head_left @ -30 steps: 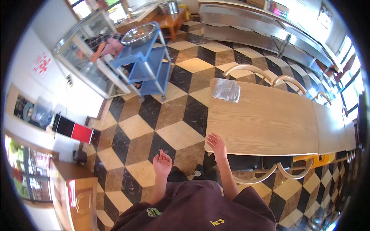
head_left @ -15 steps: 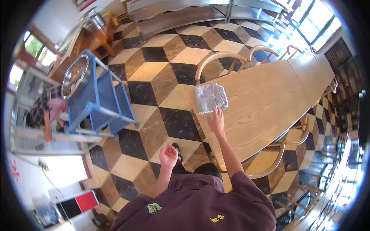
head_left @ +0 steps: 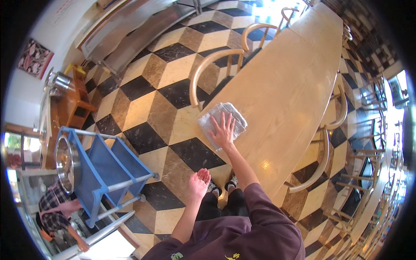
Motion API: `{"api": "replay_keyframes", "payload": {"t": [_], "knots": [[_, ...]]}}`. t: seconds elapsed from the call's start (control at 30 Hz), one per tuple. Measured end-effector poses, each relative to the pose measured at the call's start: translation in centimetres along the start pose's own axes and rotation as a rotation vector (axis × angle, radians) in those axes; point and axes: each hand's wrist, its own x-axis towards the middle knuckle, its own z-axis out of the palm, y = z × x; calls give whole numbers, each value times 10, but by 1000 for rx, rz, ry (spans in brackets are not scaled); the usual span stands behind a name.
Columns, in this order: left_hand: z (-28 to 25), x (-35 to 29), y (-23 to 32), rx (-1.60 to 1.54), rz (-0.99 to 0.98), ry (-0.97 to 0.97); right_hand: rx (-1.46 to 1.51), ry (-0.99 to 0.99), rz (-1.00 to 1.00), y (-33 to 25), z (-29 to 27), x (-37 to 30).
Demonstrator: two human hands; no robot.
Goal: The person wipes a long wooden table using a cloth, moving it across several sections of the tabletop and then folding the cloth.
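Observation:
A folded grey-white cloth point(head_left: 237, 116) lies flat at the near left end of the long wooden table point(head_left: 277, 99), its left corner at the table's edge. My right hand point(head_left: 222, 131) rests on top of it, palm down with fingers spread. Off the table, in front of my body, my left hand point(head_left: 199, 183) is held in the air with the palm turned up. Its fingers are stretched and slightly curled, and nothing lies in it.
Wooden chairs with curved backs point(head_left: 216, 56) stand along both sides of the table. To the left is a blue trolley point(head_left: 102, 169) bearing a steel basin point(head_left: 66, 164). Beyond it another person in a checked shirt point(head_left: 54, 203) bends down. A metal shelf point(head_left: 130, 39) stands farther off.
My right hand has gone from the cloth's near edge to flat on top of it, fingers now spread. The view has turned and shifted. My left hand stays raised, palm up.

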Motion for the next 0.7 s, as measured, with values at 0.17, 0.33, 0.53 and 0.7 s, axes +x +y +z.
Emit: {"api": "replay_keyframes", "payload": {"t": [0.17,0.33,0.53,0.7], "knots": [[3,36,-6,120,-46,3,5,21,24,7,-2,-15],[16,83,-1,279,-55,16,-22,12,72,21,-13,-23],[36,94,15,356,-66,-47,-93,13,205,38,-31,-44],[29,96,18,364,-93,-26,-150,9,295,57,-44,-76]]}}
